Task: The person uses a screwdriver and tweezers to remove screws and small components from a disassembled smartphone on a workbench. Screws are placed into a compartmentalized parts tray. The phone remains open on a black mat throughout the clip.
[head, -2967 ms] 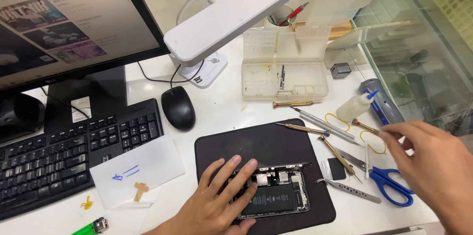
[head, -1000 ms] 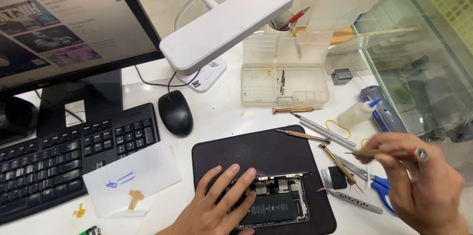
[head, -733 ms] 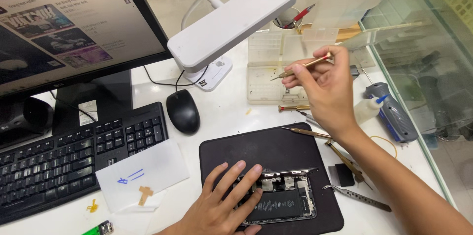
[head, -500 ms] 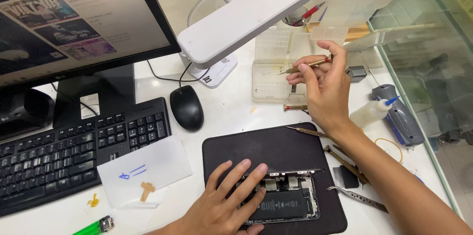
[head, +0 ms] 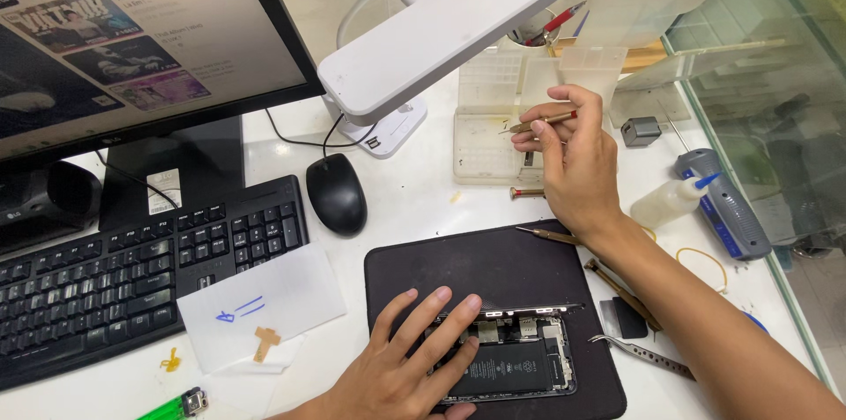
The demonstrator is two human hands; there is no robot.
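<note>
Black mat (head: pixel 493 270) is lying nearest, carrying an opened phone (head: pixel 515 358); the left hand (head: pixel 401 367) is resting on it flat, fingers spread. Beside it, white paper (head: pixel 264 301) with blue marks is sitting on the tabletop (head: pixel 414 204). Farther back, the right hand (head: pixel 573 160) is pinching a screwdriver (head: pixel 542 122) over a clear tray (head: pixel 485 147).

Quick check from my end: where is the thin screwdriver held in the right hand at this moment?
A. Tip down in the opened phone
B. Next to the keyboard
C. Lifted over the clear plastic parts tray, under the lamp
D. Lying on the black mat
C: the right hand pinches the screwdriver above the clear plastic parts tray, while the left hand rests on the opened phone.
</note>
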